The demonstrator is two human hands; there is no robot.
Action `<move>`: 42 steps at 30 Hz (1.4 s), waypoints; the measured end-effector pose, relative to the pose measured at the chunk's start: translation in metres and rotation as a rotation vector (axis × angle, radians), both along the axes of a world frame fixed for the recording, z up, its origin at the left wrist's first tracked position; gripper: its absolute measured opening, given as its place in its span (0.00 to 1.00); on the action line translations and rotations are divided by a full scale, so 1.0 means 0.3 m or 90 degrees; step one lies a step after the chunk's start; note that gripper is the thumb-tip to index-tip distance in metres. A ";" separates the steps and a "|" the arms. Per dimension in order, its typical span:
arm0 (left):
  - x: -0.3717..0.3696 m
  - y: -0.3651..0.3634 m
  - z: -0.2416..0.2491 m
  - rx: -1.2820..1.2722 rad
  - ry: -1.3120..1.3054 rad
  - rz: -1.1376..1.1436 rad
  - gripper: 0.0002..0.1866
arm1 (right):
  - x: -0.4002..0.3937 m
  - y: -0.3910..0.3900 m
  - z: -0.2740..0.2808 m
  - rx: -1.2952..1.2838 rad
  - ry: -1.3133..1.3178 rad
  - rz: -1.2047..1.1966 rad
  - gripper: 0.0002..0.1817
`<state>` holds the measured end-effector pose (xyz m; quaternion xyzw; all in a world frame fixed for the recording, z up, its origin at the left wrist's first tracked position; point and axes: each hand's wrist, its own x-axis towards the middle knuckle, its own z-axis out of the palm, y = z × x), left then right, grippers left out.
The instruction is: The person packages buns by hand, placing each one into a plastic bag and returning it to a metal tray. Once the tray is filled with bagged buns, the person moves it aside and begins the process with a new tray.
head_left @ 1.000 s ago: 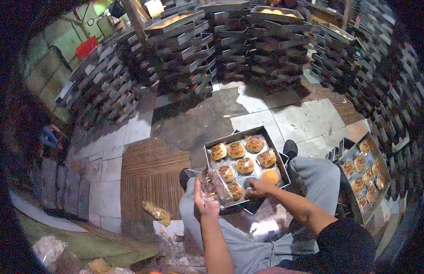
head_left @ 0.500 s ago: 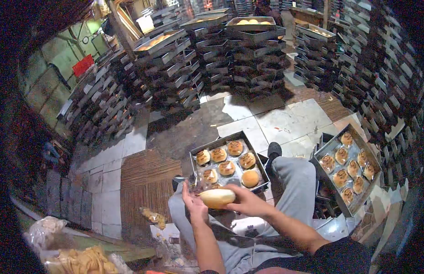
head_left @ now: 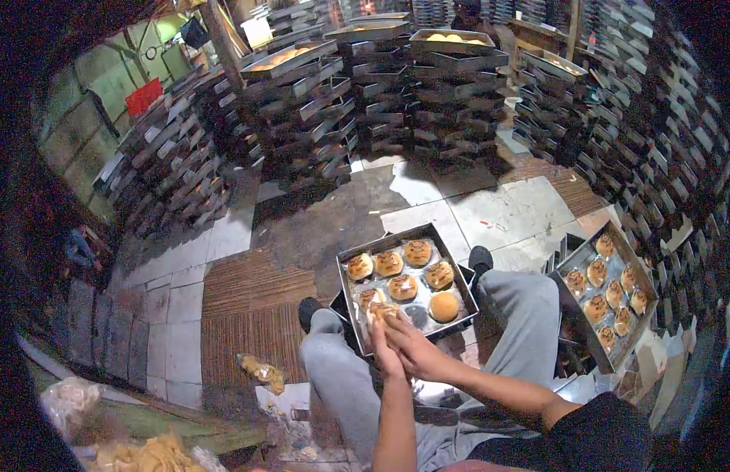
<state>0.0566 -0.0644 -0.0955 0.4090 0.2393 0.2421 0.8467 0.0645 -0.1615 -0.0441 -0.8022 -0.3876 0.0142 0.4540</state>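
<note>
In front of me, a square metal tray [head_left: 467,316] holds round golden buns, most with dark brown markings on top. One plain bun [head_left: 443,307] sits near its right corner. My left hand [head_left: 385,350] and my right hand [head_left: 416,350] are pressed together over the tray's near edge, fingers closed and pointing away from me. At their fingertips a bun [head_left: 383,311] shows in part, seemingly in clear plastic. The hands hide the rest of it, along with the tray's near left corner.
A second tray [head_left: 650,315] of marked buns stands right of my leg. Tall stacks of dark trays [head_left: 459,110] line the back and right. A plastic bag of yellowish pieces [head_left: 262,373] lies on the floor at left; clear wrapping [head_left: 72,401] lies on the ledge.
My hands have come together and moved slightly away from me, over the tray. The pale side of the held bun no longer shows. My view has shifted a little.
</note>
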 end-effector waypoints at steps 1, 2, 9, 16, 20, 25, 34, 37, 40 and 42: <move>-0.004 0.037 -0.010 -0.001 0.002 0.002 0.30 | -0.007 0.002 0.002 -0.001 0.002 0.002 0.29; -0.013 0.090 -0.017 -0.102 -0.035 -0.051 0.30 | -0.022 -0.007 0.010 0.013 0.034 0.046 0.25; -0.024 0.110 0.079 -0.291 -0.093 -0.115 0.30 | -0.044 -0.045 0.144 -0.007 0.279 0.118 0.12; -0.056 0.106 0.129 -0.251 -0.203 -0.160 0.31 | -0.065 -0.087 0.217 0.085 0.220 0.074 0.15; -0.077 0.116 0.230 -0.257 -0.214 -0.077 0.27 | -0.123 -0.165 0.240 -0.008 0.235 0.392 0.13; -0.195 0.156 0.374 -0.179 -0.197 -0.113 0.30 | -0.102 -0.156 0.277 0.147 0.043 0.008 0.09; -0.508 0.209 0.426 0.782 0.510 -0.032 0.18 | -0.053 0.022 0.128 0.281 0.151 0.076 0.06; -0.438 0.264 0.424 0.817 0.161 0.033 0.09 | -0.041 0.054 0.174 0.230 0.148 0.095 0.06; -0.477 0.279 0.402 0.697 0.132 0.039 0.04 | -0.078 0.019 0.319 0.165 -0.111 0.097 0.11; -0.498 0.281 0.410 0.695 0.082 0.039 0.04 | -0.066 0.017 0.235 0.251 -0.077 0.034 0.09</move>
